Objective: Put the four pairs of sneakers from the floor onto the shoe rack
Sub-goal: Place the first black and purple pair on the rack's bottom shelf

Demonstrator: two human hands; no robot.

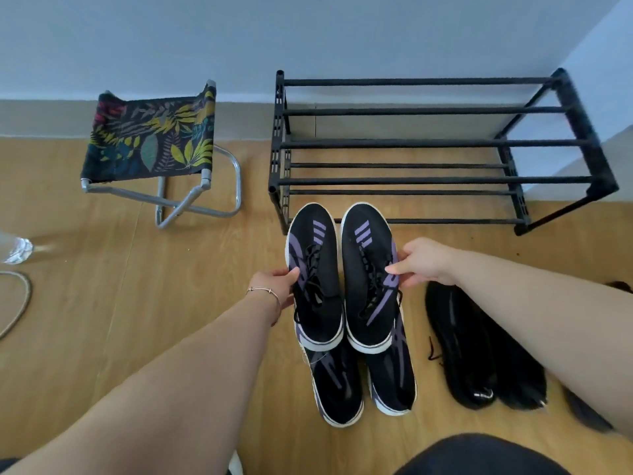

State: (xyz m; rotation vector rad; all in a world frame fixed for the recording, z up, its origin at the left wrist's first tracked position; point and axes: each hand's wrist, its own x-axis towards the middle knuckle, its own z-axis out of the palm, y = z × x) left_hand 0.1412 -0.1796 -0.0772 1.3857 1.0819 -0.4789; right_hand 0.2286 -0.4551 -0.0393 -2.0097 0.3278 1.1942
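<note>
My left hand (274,286) grips the left black-and-purple sneaker (313,265) by its outer side. My right hand (421,262) grips the right black-and-purple sneaker (366,269) of the same pair. Both are held side by side above the floor, toes pointing at the black shoe rack (442,144), whose bars carry nothing. Beneath them on the floor lies a second black-and-purple pair (359,382), partly hidden. A black pair (479,351) lies to the right, under my right forearm. Another dark shoe (585,413) shows at the far right, mostly hidden.
A folding stool (154,145) with a leaf-print seat stands left of the rack against the wall. A clear plastic bottle (17,248) and a curved cable (17,303) lie at the left edge. The floor is wood.
</note>
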